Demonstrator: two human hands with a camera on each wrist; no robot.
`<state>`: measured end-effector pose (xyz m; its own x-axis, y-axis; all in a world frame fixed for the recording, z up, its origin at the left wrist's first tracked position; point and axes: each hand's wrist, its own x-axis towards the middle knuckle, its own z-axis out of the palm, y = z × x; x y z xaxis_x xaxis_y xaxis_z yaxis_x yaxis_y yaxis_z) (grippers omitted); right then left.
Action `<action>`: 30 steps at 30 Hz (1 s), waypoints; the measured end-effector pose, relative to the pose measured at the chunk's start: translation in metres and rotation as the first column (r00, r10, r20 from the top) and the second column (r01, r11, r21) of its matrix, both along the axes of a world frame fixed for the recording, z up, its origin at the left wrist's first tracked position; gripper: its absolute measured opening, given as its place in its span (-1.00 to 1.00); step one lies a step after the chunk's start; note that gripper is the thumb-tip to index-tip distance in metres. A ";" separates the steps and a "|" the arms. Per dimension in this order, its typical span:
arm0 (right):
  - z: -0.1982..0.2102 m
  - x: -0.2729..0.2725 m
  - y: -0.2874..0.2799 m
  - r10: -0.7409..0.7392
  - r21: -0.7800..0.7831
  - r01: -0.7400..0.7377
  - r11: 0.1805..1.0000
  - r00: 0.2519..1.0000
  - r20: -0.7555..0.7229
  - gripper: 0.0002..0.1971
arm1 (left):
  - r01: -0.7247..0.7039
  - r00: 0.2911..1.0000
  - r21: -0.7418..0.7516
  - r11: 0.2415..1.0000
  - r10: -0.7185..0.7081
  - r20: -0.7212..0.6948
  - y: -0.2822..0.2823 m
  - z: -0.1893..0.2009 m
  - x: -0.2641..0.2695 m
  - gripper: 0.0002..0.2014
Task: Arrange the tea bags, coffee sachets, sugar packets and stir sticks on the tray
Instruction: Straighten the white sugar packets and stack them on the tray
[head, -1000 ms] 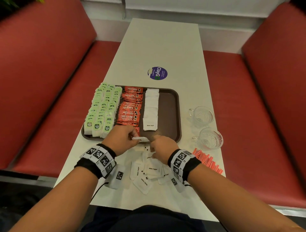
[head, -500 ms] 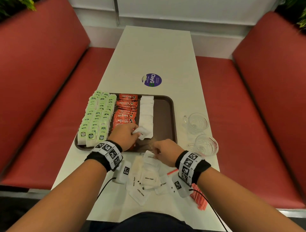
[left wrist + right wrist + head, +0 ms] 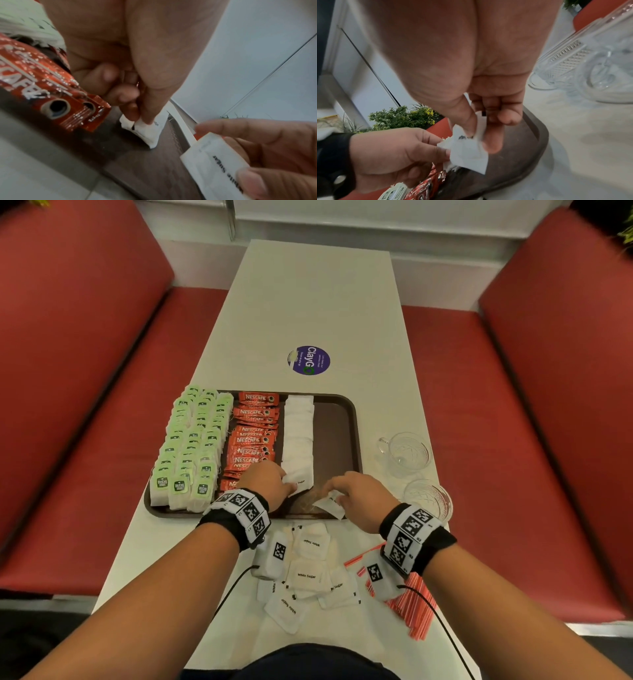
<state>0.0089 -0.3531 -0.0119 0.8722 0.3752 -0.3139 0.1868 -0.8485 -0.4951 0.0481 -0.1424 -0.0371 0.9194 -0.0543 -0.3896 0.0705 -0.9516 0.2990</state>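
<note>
On the brown tray [image 3: 337, 426] lie rows of green tea bags [image 3: 191, 446], red coffee sachets [image 3: 255, 440] and a column of white sugar packets [image 3: 298, 433]. My left hand [image 3: 286, 482] pinches a sugar packet [image 3: 147, 129] at the near end of that column, low over the tray. Just above the tray's near edge, my right hand [image 3: 334, 494] pinches another sugar packet [image 3: 329, 505] between thumb and fingers [image 3: 493, 143]. Several loose sugar packets [image 3: 308, 573] lie on the table under my wrists. Red stir sticks [image 3: 411, 611] lie at the near right, partly under my right wrist.
Two glass cups [image 3: 407, 453] [image 3: 428, 498] stand on the table right of the tray. The tray's right strip beside the sugar column is bare. A round purple sticker [image 3: 309, 360] marks the table beyond the tray. Red benches flank the table.
My left hand carried its packet from the tray's near edge onto the end of the sugar column. My right hand lifted a packet off the loose pile to the tray's near edge.
</note>
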 end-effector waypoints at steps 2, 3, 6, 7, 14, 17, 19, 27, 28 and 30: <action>-0.002 0.001 0.000 -0.053 0.036 0.052 0.998 0.998 0.018 -0.80 | 0.004 1.000 0.078 0.997 -0.002 -0.021 -0.002 -0.002 0.003 -0.60; -0.003 0.001 -0.001 -0.073 0.050 0.072 0.996 0.997 0.012 -0.84 | 0.009 1.000 0.110 0.994 -0.007 -0.025 -0.003 -0.003 0.005 -0.59; -0.003 0.003 0.000 -0.108 0.088 0.109 0.990 0.994 -0.018 -0.95 | -0.016 1.000 0.123 0.992 0.020 -0.024 -0.005 -0.006 0.012 -0.57; -0.002 0.003 0.001 -0.123 0.115 0.127 0.985 0.992 -0.036 -0.94 | -0.028 0.999 0.115 0.993 0.031 -0.024 -0.005 -0.006 0.014 -0.57; 0.000 0.007 0.008 -0.173 0.212 0.168 0.963 0.985 0.004 -0.78 | -0.104 0.990 -0.090 0.990 0.112 0.088 -0.001 0.008 0.009 -0.62; -0.001 0.010 0.013 -0.204 0.237 0.189 0.953 0.978 0.037 -0.68 | -0.030 0.986 -0.296 0.955 0.077 0.146 0.003 0.013 0.003 -0.70; -0.001 0.011 0.017 -0.224 0.264 0.208 0.942 0.974 0.033 -0.69 | 0.021 0.992 -0.427 0.904 0.036 0.123 0.005 0.016 0.000 -0.57; -0.003 0.021 0.026 -0.254 0.224 0.254 0.941 0.967 -0.029 -0.88 | 0.090 0.994 -0.387 0.918 -0.060 0.089 0.016 0.017 -0.001 -0.84; -0.007 0.023 0.026 -0.241 0.161 0.245 0.956 0.970 -0.041 -0.85 | 0.114 0.993 -0.318 0.941 -0.096 0.072 0.017 0.018 0.000 -0.83; -0.012 0.026 0.026 -0.206 0.024 0.207 0.978 0.977 -0.056 -0.71 | 0.179 0.982 -0.155 0.971 -0.185 -0.023 0.018 0.018 0.003 -0.82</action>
